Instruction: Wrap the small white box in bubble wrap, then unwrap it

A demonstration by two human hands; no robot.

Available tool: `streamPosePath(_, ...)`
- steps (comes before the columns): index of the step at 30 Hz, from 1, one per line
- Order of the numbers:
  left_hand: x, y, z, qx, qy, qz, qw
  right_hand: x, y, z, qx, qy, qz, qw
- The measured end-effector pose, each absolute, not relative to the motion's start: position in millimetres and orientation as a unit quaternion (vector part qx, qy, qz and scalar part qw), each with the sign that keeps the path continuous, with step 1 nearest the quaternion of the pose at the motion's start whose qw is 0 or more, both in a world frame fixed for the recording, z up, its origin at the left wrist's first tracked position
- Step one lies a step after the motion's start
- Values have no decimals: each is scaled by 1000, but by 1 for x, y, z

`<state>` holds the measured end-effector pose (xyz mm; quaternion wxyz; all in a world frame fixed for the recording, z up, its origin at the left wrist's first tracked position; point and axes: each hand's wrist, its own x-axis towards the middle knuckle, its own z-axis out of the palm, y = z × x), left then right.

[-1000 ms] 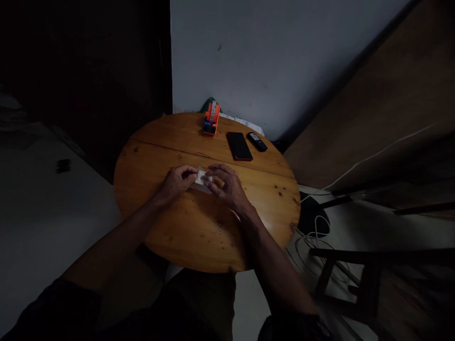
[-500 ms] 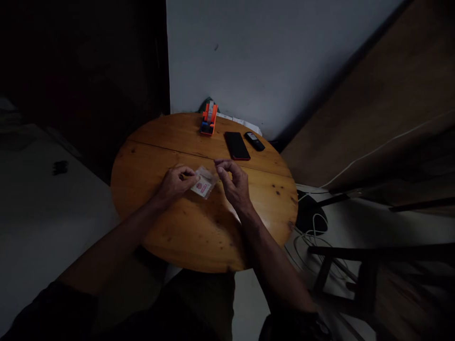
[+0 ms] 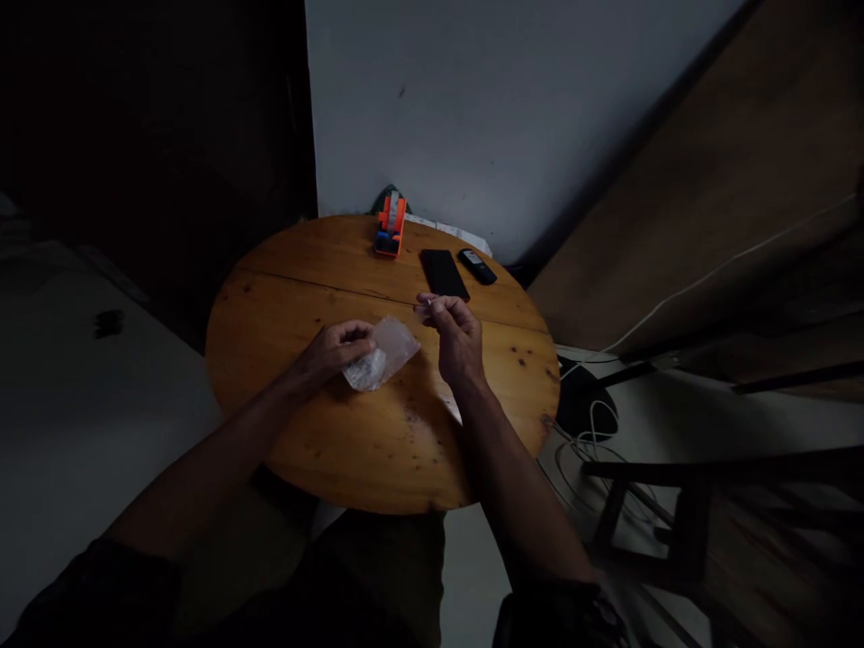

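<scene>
My left hand [image 3: 332,349] rests on the round wooden table [image 3: 317,297] and pinches the near edge of a small clear plastic bag [image 3: 382,353] with pale contents; the bag lies tilted on the wood. My right hand [image 3: 456,333] is raised a little above the table just right of the bag, with thumb and fingertips pinched together on a tiny pale thing I cannot make out. The two hands are a short way apart.
At the table's far edge stand an orange and blue holder [image 3: 390,229], a dark phone [image 3: 444,274] and a small black remote [image 3: 476,266]. A white wall rises behind. Cables [image 3: 587,441] and a dark chair frame [image 3: 675,504] are on the floor at right.
My right hand has lifted away from the bag with its fingertips pinched. The bag has turned in my left hand so its clear side shows instead of the red label.
</scene>
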<state>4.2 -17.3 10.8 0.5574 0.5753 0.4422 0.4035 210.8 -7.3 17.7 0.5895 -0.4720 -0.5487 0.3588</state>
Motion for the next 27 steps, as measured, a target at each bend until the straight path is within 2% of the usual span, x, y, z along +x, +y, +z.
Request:
streamPosePath(4,1,-14,10,566,475,388,550,217,-3,13,-497,-545,387,554)
streamPosePath(12,-1,-9,1,548,498,427,519,212,-15,20,-418,-609,552,386)
streamPosePath(14,0,-10,3,541,495,432,525,203,-14,12,-413,-604,553,399)
streamPosePath(19,0,-12,10,495,475,434,584,195,-5,-7,-463,-567,470,493)
streamPosePath(27,5,-13,4,565,428,439,552,205,5,-12,-490,-549,401,545)
